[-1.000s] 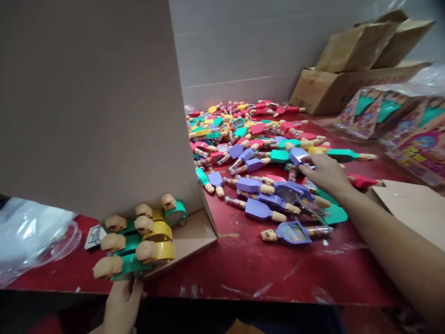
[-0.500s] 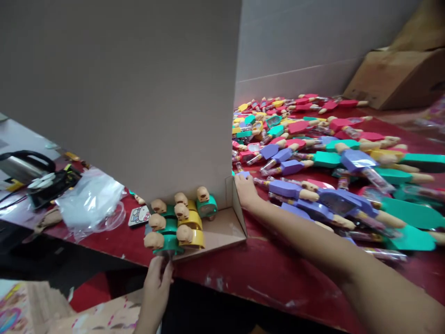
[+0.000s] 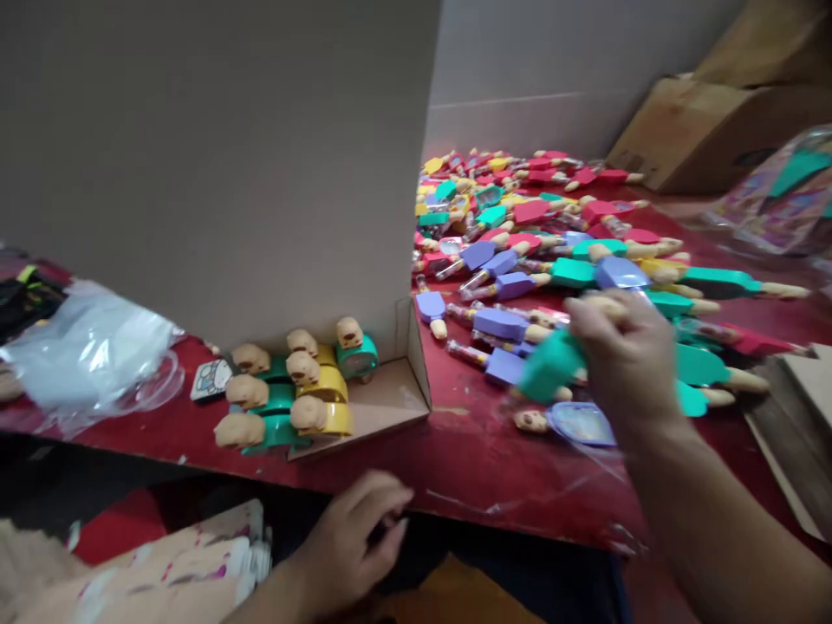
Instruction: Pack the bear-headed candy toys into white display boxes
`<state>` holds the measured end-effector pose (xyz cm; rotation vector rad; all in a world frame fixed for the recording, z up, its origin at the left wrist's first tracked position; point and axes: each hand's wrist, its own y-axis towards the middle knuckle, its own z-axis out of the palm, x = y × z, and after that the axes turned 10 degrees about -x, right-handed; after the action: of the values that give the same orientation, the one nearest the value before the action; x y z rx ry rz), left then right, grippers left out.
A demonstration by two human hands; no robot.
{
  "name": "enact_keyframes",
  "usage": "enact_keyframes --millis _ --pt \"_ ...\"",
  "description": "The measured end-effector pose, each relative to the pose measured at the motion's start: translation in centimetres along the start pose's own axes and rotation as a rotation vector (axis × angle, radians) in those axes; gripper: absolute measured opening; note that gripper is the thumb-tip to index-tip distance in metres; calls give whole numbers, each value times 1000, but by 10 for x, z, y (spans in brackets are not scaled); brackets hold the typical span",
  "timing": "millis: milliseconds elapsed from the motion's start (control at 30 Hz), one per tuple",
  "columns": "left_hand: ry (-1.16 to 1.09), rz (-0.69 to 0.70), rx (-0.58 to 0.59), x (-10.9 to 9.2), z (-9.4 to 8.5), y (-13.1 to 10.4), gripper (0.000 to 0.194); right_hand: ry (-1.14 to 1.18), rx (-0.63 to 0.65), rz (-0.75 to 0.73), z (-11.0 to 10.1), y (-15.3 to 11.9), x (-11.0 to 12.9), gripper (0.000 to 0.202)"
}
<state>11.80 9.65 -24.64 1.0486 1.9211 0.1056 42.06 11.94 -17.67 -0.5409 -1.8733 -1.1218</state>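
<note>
My right hand (image 3: 624, 347) is closed round the beige end of a green plastic toy (image 3: 549, 368), blurred by motion, above the toy pile. My left hand (image 3: 360, 533) hovers before the table's front edge, fingers loosely curled, a gap between thumb and forefinger and nothing visible in it. Left of centre, a cardboard display box (image 3: 383, 399) with a tall grey back panel holds toys with beige animal heads: green toys (image 3: 279, 429) on the left, yellow toys (image 3: 338, 420) beside them, and a green toy (image 3: 357, 355) at the back. The box's right end shows bare cardboard.
Many purple, green, red and yellow toys (image 3: 503, 325) cover the red table (image 3: 455, 485) on the right. Brown cartons (image 3: 689, 130) stand behind, cardboard pieces (image 3: 793, 433) at the right edge. Left of the box lie a cartoon-printed case (image 3: 211, 379) and a clear plastic bag (image 3: 91, 347).
My right hand has left the box's right wall, moved right and taken a green toy. My left hand has come away from the box's front left and moved right. The view has shifted right.
</note>
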Motion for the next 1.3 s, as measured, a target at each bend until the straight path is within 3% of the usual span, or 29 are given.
enact_keyframes --millis 100,133,200,267,333,367,467,533,600,633,767,1033,1167,1233,1300 --pt "-187 -216 218 -15 26 37 73 171 38 148 -19 -35 21 23" --pt "-276 -301 314 -18 34 44 74 225 83 166 -20 -47 25 21" --pt "-455 -417 445 -22 44 52 55 340 240 192 -17 -67 30 18" --pt "-523 -442 469 -24 44 51 34 457 499 256 -7 -78 31 17" --pt "-374 -404 402 -27 29 43 27 550 614 314 7 -80 30 18" --pt "-220 -363 345 -30 17 37 26 578 560 300 17 -79 31 20" --pt "238 -97 97 -40 -31 25 22 595 102 126 51 -76 33 24" --pt "463 141 -107 -46 -62 27 19 573 -58 4 75 -79 35 25" --pt "674 301 -261 -45 -83 36 19 526 -30 -107 95 -86 38 21" --pt "772 342 -281 -41 -89 43 20 495 16 -165 101 -90 39 19" --pt "1000 308 -178 -20 -89 65 24 326 149 -361 112 -96 47 15" --pt "1039 329 -234 -10 -82 64 29 104 257 -469 139 -117 40 15" --pt "1019 332 -236 -5 -86 69 33 183 332 -605 130 -107 29 14" --pt "985 352 -265 -2 -86 66 36 189 225 -627 117 -87 17 14" --pt "871 330 -362 -2 -85 54 35 -78 88 -515 106 -64 -2 14"
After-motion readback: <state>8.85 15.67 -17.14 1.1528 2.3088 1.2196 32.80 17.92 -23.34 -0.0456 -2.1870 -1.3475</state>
